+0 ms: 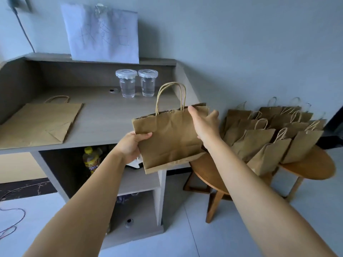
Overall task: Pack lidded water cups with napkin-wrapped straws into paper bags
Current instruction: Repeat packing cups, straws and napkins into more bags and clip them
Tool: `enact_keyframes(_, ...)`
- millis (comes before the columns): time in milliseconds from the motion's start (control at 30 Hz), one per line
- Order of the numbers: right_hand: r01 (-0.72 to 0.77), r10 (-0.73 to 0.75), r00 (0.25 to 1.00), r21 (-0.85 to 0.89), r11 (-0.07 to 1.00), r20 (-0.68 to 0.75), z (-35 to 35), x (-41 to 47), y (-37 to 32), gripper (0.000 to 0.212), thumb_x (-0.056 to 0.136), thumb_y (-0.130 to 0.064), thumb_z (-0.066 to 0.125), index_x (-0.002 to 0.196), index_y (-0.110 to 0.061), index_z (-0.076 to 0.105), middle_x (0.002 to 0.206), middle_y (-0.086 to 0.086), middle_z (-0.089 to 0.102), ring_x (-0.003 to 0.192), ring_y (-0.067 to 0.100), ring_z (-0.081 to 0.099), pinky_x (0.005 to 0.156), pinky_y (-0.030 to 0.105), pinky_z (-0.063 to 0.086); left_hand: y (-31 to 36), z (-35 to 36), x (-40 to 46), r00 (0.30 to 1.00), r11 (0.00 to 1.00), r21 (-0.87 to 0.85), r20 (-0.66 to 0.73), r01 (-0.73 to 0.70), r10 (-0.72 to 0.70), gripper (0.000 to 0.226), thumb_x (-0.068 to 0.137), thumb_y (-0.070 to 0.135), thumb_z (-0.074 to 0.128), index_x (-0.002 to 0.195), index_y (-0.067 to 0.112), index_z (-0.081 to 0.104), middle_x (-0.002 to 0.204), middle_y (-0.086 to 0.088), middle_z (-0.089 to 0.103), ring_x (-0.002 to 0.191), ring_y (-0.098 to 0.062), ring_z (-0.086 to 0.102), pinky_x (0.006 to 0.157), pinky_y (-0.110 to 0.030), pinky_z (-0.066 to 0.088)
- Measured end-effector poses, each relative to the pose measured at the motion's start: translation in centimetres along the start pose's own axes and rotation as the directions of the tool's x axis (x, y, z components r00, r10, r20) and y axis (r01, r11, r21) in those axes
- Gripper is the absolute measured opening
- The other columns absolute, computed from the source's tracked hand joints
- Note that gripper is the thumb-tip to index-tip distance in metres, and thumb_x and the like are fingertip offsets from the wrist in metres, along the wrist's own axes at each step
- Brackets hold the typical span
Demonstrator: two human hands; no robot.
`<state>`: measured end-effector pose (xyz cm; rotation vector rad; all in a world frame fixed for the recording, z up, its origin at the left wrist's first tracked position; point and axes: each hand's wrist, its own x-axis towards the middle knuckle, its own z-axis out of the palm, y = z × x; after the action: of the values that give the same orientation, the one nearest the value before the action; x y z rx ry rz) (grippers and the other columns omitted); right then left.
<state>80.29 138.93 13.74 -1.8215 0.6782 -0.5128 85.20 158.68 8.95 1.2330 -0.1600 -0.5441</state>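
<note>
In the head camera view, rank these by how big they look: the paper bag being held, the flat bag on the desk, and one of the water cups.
1. Flat bag and held bag: look about alike; the held one is nearer, so no ranking.
2. Water cup: clearly smallest, though farthest back.
</note>
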Motion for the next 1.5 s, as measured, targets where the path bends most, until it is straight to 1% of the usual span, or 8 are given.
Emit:
enact_keyframes(167, -0.159, 0.138, 0.984, 0.206, 0.966, 0.112, -5.7, 0.4, 4.5, 0.083, 0.075, -0.052, 0.071, 0.139, -0.017, 0.030, 0.139, 0.006, 0.037, 0.112, 0.026, 0.053, 0.052, 0.026, 0.054, -4.1, 5.4, -0.9, 0.981, 0.990, 0.113, 0.165, 0.084, -0.102, 0.025, 0.076, -0.001, 0.070, 0.098, 0.010, 0.072, 0.099, -0.007, 0.074, 0.092, -0.021, 0.070, 0.075, -0.028, 0.058)
enact_keyframes(300, -0.138, 0.110, 0.987, 0.275, 0.951, 0.116, -10.1, 0.9, 7.9, 0.045, 0.082, -0.024, 0.067, 0.120, -0.012, 0.045, 0.119, 0.008, 0.053, 0.103, 0.019, 0.058, 0.067, 0.025, 0.054, -6.8, 8.8, -1.3, 0.809, 0.972, 0.132, 0.540, 0.194, -0.234, 0.071, 0.039, 0.042, 0.093, 0.106, 0.024, 0.075, 0.114, -0.001, 0.070, 0.105, -0.017, 0.066, 0.087, -0.032, 0.054)
enact_keyframes(467, -0.099, 0.088, 0.983, 0.063, 0.993, 0.163, -13.3, -0.2, 9.8, 0.028, 0.084, -0.022, 0.061, 0.110, -0.020, 0.049, 0.101, -0.001, 0.059, 0.095, 0.016, 0.056, 0.086, 0.032, 0.046, -8.6, 14.5, -1.0, 0.729, 0.951, 0.107, 0.620, 0.289, -0.291, 0.092, 0.042, 0.073, 0.078, 0.117, 0.022, 0.067, 0.126, -0.006, 0.063, 0.116, -0.028, 0.060, 0.098, -0.045, 0.046)
enact_keyframes(700, -0.107, 0.112, 0.972, -0.035, 0.994, 0.205, -14.4, -1.8, 11.6, 0.036, 0.085, -0.010, 0.059, 0.118, -0.022, 0.048, 0.106, -0.002, 0.055, 0.097, 0.016, 0.052, 0.082, 0.029, 0.046, -10.4, 20.3, -0.2, 0.869, 0.659, 0.748, 0.375, -0.079, -0.322, 0.026, 0.088, 0.026, 0.064, 0.111, 0.019, 0.053, 0.108, -0.005, 0.063, 0.095, -0.017, 0.063, 0.091, -0.027, 0.049)
enact_keyframes(933, -0.072, 0.087, 0.975, -0.079, 0.994, 0.203, -15.2, -1.9, 12.4, 0.041, 0.087, -0.007, 0.053, 0.125, -0.021, 0.048, 0.108, -0.003, 0.053, 0.097, 0.013, 0.051, 0.078, 0.024, 0.040, -11.7, 18.4, 0.4, 0.803, 0.738, 0.664, 0.373, 0.120, -0.466, 0.028, 0.087, 0.024, 0.065, 0.113, 0.022, 0.056, 0.104, -0.001, 0.067, 0.098, -0.020, 0.066, 0.093, -0.035, 0.053)
enact_keyframes(1133, -0.233, 0.243, 0.967, -0.116, 0.965, 0.079, -13.6, -2.2, 13.9, 0.075, 0.087, -0.007, 0.059, 0.149, -0.019, 0.017, 0.150, 0.008, 0.027, 0.127, 0.026, 0.043, 0.094, 0.032, 0.042, -13.4, 18.4, 0.6, 0.946, 0.611, 0.791, 0.172, 0.034, -0.274, 0.030, 0.095, 0.000, 0.040, 0.120, 0.002, 0.055, 0.116, -0.017, 0.062, 0.098, -0.032, 0.061, 0.083, -0.039, 0.056)
enact_keyframes(1267, -0.448, 0.492, 0.845, -0.227, 0.865, 0.210, -12.1, -3.5, 15.3, 0.042, 0.091, -0.012, 0.056, 0.131, -0.006, 0.043, 0.119, 0.012, 0.054, 0.104, 0.025, 0.055, 0.089, 0.038, 0.051, -14.5, 18.3, 1.1, 0.977, 0.571, 0.820, 0.095, 0.033, -0.193, 0.030, 0.097, 0.007, 0.038, 0.121, 0.007, 0.056, 0.115, -0.015, 0.062, 0.107, -0.034, 0.059, 0.097, -0.048, 0.049)
enact_keyframes(1500, -0.090, 0.251, 0.960, -0.717, 0.691, 0.121, -12.8, -2.4, 16.2, 0.007, 0.091, -0.005, 0.049, 0.094, -0.003, 0.055, 0.098, 0.011, 0.056, 0.084, 0.024, 0.053, 0.062, 0.025, 0.045, -14.4, 16.2, 1.9, 0.992, 0.264, 0.964, 0.014, 0.020, -0.123, 0.031, 0.095, 0.002, 0.038, 0.121, 0.005, 0.055, 0.107, -0.014, 0.061, 0.084, -0.023, 0.055, 0.073, -0.029, 0.048)
